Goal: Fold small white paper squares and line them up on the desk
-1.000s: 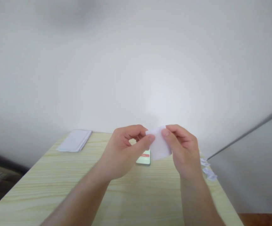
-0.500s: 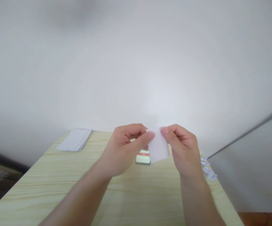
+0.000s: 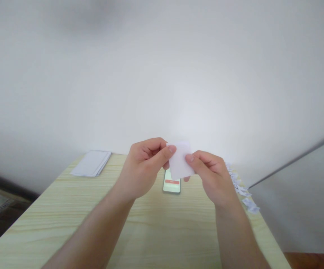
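Note:
A small white piece of paper (image 3: 179, 164) is held up between both hands above the table. My left hand (image 3: 143, 168) pinches its upper left corner, with the thumb on the near face. At the paper's right edge, my right hand (image 3: 211, 173) grips it between thumb and fingers, lower than the left. The fingers behind the sheet are partly hidden. Below and behind the paper lies a phone (image 3: 171, 187) with a lit screen showing a red bar; its upper part is covered by the paper and left hand.
A stack of white paper (image 3: 91, 163) lies at the far left of the light wooden table (image 3: 162, 231). Several folded or crumpled white paper pieces (image 3: 250, 205) line the right edge, partly behind my right hand. A white wall (image 3: 162, 74) stands directly behind the table.
The paper and my left hand have moved up and to the left. My right hand's grip has shifted from the paper's upper right corner down its right edge.

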Motion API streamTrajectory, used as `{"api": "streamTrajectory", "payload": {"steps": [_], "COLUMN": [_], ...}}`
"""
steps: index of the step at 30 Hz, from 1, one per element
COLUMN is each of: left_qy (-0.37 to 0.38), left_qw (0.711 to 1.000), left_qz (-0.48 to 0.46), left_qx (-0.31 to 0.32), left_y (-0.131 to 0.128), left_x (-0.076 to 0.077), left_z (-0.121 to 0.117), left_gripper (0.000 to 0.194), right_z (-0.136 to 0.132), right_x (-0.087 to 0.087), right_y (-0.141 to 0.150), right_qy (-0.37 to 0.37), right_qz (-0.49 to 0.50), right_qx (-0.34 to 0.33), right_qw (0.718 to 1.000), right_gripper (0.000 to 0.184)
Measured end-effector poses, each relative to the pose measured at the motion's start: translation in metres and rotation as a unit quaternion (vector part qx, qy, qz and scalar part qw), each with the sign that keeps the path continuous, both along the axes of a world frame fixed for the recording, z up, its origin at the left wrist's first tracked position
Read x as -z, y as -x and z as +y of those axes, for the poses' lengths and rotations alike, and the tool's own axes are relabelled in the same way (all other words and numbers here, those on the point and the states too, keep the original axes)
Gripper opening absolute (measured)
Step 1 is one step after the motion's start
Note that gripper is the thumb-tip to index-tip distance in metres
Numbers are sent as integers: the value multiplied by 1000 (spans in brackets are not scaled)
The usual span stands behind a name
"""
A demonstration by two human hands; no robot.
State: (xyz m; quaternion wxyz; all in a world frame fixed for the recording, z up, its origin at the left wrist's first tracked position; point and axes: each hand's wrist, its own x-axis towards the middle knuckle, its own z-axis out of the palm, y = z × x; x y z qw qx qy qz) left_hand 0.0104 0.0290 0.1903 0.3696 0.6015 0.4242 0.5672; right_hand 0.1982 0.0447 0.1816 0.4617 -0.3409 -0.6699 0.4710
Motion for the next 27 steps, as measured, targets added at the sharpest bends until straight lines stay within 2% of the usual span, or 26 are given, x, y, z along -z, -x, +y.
{"api": "streamTrajectory", "payload": {"steps": [11, 15, 21, 27], "left_qy": [-17, -23, -5, -3], "left_qw": [1000, 1000, 997, 998], "left_qz": [-7, -3, 59, 28], "left_qx": [-10, 6, 50, 55], "left_y": [5, 7, 7, 5], "left_x": [5, 5, 2, 3], "left_z": [5, 6, 2, 1], "left_gripper": [36, 36, 36, 32], "right_z": [-4, -2, 2, 2], "right_x": [-1, 1, 2, 1], "right_y": [-2, -1, -1, -4], "right_qy": [-17, -6, -31, -26], "right_qz": [-52, -8, 44, 48], "right_qx": [22, -6, 67, 70], "right_qw": [998, 1000, 996, 996], "right_gripper": [40, 28, 21, 22]}}
